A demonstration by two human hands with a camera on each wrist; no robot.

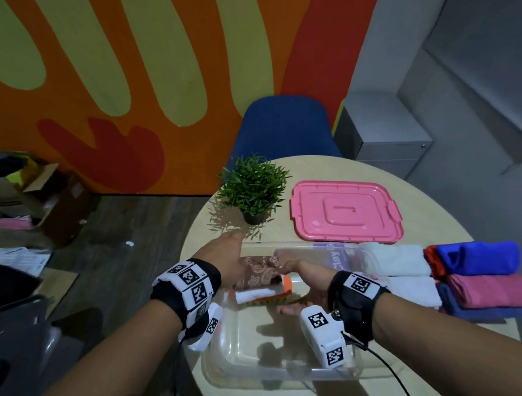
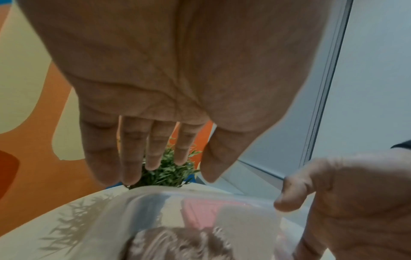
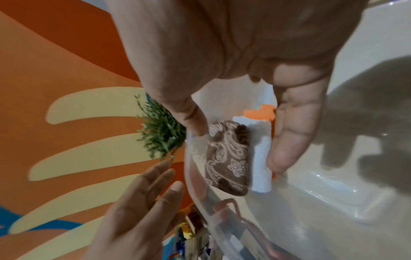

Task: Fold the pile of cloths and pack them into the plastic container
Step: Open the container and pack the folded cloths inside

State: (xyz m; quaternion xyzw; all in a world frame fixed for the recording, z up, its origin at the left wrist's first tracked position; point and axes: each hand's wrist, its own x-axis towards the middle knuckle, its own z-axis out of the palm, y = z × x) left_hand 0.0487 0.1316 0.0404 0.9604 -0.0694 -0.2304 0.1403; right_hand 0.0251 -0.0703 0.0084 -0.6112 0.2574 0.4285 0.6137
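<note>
A clear plastic container [image 1: 277, 372] sits on the round table in front of me. Three folded cloths stand on edge in its far left corner: brown paisley [image 1: 258, 272], white [image 1: 254, 295] and orange [image 1: 286, 284]. My right hand [image 1: 298, 285] is inside the container and holds this stack, thumb by the far rim and fingers against the orange side. The right wrist view shows the thumb and fingers bracketing the brown paisley cloth [image 3: 227, 154] and white cloth [image 3: 262, 158]. My left hand [image 1: 226, 255] hovers with straight fingers [image 2: 155, 154] over the container's far left rim [image 2: 200, 193], holding nothing.
A pink lid [image 1: 346, 211] lies flat behind the container, and a small potted plant [image 1: 253, 189] stands just beyond my left hand. Folded white [image 1: 398, 262], blue [image 1: 478, 258] and pink [image 1: 490, 289] cloths are stacked on the table's right side. A blue chair [image 1: 284, 126] stands behind the table.
</note>
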